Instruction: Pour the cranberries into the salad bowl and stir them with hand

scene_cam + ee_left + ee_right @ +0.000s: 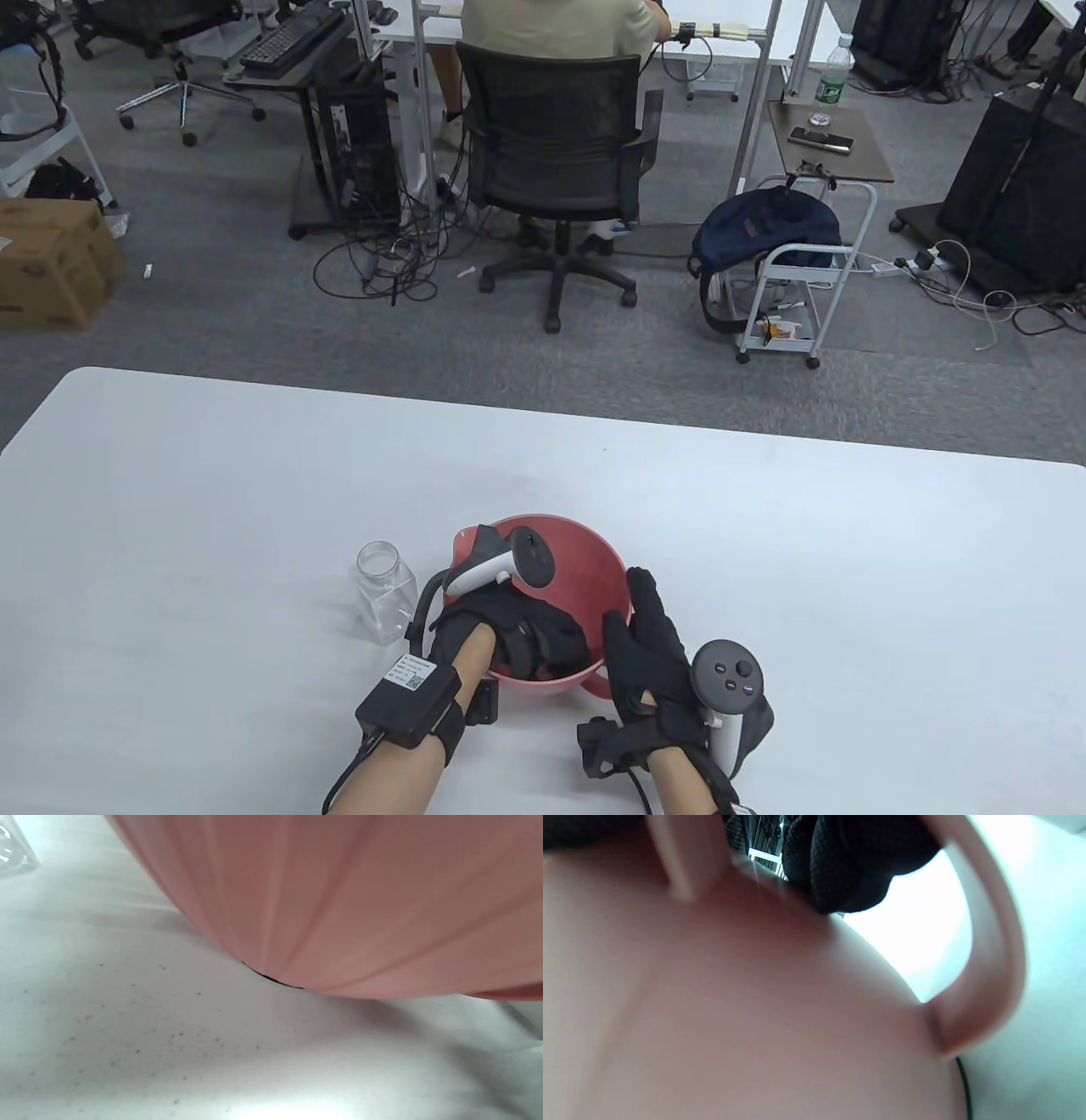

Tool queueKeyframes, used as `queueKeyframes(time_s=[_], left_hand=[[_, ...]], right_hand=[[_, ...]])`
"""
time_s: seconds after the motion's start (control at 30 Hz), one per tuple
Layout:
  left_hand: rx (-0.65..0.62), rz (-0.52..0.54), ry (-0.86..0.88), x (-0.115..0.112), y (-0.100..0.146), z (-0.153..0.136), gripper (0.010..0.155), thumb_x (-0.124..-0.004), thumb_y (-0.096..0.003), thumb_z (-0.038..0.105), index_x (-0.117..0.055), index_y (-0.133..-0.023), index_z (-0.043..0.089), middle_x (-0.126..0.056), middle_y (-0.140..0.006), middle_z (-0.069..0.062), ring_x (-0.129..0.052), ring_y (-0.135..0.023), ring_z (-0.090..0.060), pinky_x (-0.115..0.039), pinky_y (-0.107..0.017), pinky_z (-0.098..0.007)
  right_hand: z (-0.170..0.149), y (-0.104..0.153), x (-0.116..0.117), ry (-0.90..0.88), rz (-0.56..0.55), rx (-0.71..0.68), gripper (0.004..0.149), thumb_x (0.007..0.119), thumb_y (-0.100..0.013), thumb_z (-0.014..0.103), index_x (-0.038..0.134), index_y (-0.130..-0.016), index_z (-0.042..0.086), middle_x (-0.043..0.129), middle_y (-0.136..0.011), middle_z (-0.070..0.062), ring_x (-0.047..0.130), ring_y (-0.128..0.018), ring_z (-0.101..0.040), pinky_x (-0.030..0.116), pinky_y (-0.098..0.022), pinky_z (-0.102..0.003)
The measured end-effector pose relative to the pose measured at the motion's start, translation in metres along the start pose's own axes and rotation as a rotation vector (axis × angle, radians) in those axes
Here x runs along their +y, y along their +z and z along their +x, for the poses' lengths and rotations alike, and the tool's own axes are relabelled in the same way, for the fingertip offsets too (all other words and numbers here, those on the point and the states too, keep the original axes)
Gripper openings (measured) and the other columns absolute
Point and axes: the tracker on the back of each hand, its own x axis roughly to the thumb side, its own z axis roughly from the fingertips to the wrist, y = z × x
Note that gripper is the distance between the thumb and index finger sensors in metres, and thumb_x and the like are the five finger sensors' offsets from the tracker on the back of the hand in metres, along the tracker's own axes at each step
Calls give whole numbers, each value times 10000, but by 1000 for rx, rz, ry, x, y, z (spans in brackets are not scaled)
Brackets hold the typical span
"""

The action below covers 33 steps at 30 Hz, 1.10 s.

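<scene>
A pink salad bowl [594, 560] sits near the front edge of a white counter [254, 475], with both gloved hands at it. The left hand [517, 632] reaches down inside the bowl, its white tracker [509, 564] riding above the rim; the fingers are buried in the bowl and hidden by the hand's own back, so it cannot be told whether they are straight or curled, and the cranberries themselves cannot be made out from the table view. The right hand [649, 658] lies against the bowl's near right side — fingers [643, 598] straight and held together along the outer wall, thumb up at the rim, gripping nothing.

Just left of the bowl stands a clear plastic jar [386, 594], upright, lidless and looking empty, close to the bowl but apart from it.

The left wrist view shows only the bowl's ribbed pink underside [360, 899] meeting the speckled counter, with a corner of the jar [12, 849] at the upper left. In the right wrist view the bowl's curved wall [734, 1005] fills the picture, its loop handle [992, 963] arching at the right, and black gloved fingertips [840, 870] press at the rim above.

Beyond the counter a person sits with their back turned in a black mesh office chair [556, 161] at a desk.
</scene>
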Motion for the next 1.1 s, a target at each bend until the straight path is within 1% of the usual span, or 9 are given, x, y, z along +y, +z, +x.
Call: queueKeyframes(time_s=[0.07,0.37,0.47,0.57,0.83,0.9,0.97,1.1], left_hand=[[-4,2,2,0,-1,0,606,-753,-405,871,-762,-989,709,-1055,-934,482,-1026,-957,49,-856,-760,-339],[-6,3,9,0,0,-2,636,-758,-391,873,-670,-1011,762,-974,-1011,555,-930,-1073,70,-816,-798,-360],[-7,6,12,0,0,-2,633,-753,-397,876,-627,-1013,799,-891,-1075,580,-844,-1135,70,-766,-832,-388],[-9,9,15,0,-1,-2,625,-745,-403,878,-602,-1009,823,-822,-1116,590,-791,-1167,61,-747,-844,-403],[3,0,16,0,-1,-4,613,-729,-450,858,-548,-1034,817,-661,-1203,545,-634,-1229,29,-715,-860,-412],[5,0,16,0,-1,-4,610,-724,-468,847,-529,-1045,807,-603,-1226,511,-582,-1240,21,-700,-864,-416],[4,-1,25,0,-1,-5,618,-708,-501,836,-490,-1076,776,-543,-1251,467,-523,-1250,-6,-678,-870,-421],[-3,5,30,0,-1,-5,639,-652,-557,831,-433,-1138,681,-524,-1276,409,-513,-1251,-32,-657,-865,-445]], right_hand=[[0,0,0,-1,3,0,643,778,-450,709,558,-1018,500,812,-868,-41,907,-569,-195,831,-388,-258],[0,0,0,-7,14,0,641,781,-451,705,558,-1017,503,808,-870,-45,904,-572,-199,829,-390,-262],[0,0,1,-10,16,0,643,782,-452,703,556,-1018,499,808,-869,-47,903,-572,-201,829,-390,-264],[0,0,1,-13,20,-1,642,784,-452,701,556,-1018,500,808,-868,-49,902,-573,-204,828,-392,-266],[0,-1,0,-14,34,2,648,787,-453,697,551,-1021,495,802,-876,-54,901,-582,-208,828,-400,-271],[0,-1,0,-16,37,3,648,790,-452,695,552,-1021,496,801,-877,-55,901,-582,-208,828,-400,-271],[0,-1,0,-18,40,2,645,790,-453,694,551,-1019,498,800,-878,-55,900,-583,-209,828,-401,-271],[0,-1,-1,-21,44,4,646,792,-452,694,552,-1020,498,800,-878,-57,901,-583,-210,829,-402,-272]])
